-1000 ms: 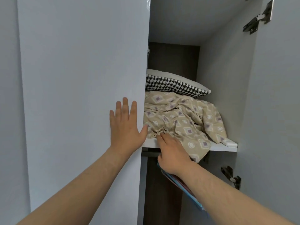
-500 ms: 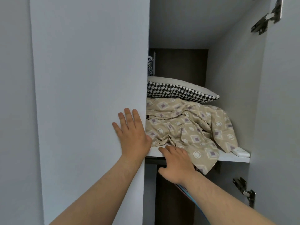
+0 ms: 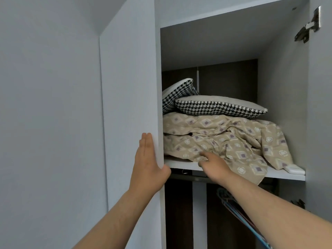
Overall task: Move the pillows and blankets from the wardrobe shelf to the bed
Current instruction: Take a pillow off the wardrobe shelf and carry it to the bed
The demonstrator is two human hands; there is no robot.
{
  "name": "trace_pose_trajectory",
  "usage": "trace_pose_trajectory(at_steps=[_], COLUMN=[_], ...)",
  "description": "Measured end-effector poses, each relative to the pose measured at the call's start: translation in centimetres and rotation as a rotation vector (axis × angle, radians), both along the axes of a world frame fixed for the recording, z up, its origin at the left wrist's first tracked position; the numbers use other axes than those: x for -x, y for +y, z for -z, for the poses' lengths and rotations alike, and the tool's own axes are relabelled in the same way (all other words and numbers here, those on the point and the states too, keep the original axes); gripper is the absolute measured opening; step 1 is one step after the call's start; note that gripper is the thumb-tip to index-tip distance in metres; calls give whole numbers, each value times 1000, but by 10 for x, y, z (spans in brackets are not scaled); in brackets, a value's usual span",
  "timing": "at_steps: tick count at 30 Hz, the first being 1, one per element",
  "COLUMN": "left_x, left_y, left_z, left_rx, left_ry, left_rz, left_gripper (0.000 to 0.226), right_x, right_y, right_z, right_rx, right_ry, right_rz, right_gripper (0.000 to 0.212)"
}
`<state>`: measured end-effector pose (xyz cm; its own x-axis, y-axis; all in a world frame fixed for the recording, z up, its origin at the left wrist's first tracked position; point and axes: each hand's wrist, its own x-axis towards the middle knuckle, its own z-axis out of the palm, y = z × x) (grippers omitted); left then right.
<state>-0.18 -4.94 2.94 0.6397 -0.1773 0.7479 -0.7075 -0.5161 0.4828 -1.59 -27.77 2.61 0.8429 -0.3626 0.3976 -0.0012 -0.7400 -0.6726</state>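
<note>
Beige blanket: a crumpled heap printed with diamonds and circles, lying on the wardrobe shelf; one corner hangs over the front edge toward the right.
Shelf: a white board inside the open wardrobe, bare only along its front strip.
Flat pillow: black-and-white houndstooth with a pale upper face, lying on top of the blanket toward the back.
Leaning pillow: the same houndstooth, tilted up at the back left, partly behind the flat pillow and partly hidden by the left door.
Left hand: palm flat on the outer face of the left door near its free edge, fingers straight and together, thumb hooked round the edge at about shelf height; it holds nothing else.
Right hand: reaches over the shelf's front edge, back of the hand up, fingertips against the blanket's lower front fold; they are lost in the cloth, so I cannot tell whether they pinch it.
Left door: white, seen at a slant, covering the left end of the shelf.
Right door: white, open, at the right border.
Hinge: metal, high on the right door.
White block: small and flat, on the right end of the shelf, right beside the hanging corner.
Rail: a dark bar just under the shelf.
Hangers: blue and reddish, in the lower compartment beneath the right forearm.
Wall: pale grey, left of the wardrobe.
</note>
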Motion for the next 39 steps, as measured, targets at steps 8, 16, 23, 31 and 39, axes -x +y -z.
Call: trace_pose_trajectory(at_steps=[8, 16, 23, 31, 39], left_x=[33, 40, 41, 44, 12], left_y=[60, 132, 189, 236, 293], left_z=[0, 2, 1, -7, 1], left_rx=[27, 19, 77, 296, 421], left_ry=[60, 86, 111, 213, 198], left_rz=[50, 54, 60, 110, 11], left_gripper=[90, 93, 91, 69, 46], right_x=[22, 33, 25, 20, 11], right_y=[154, 240, 299, 358, 422], right_z=[-99, -115, -112, -116, -114], right_rx=[-830, -836, -723, -616, -505], right_ry=[-226, -278, -340, -331, -203], right_rz=[-793, -897, -789, -737, -764], right_gripper=[34, 36, 35, 33, 44])
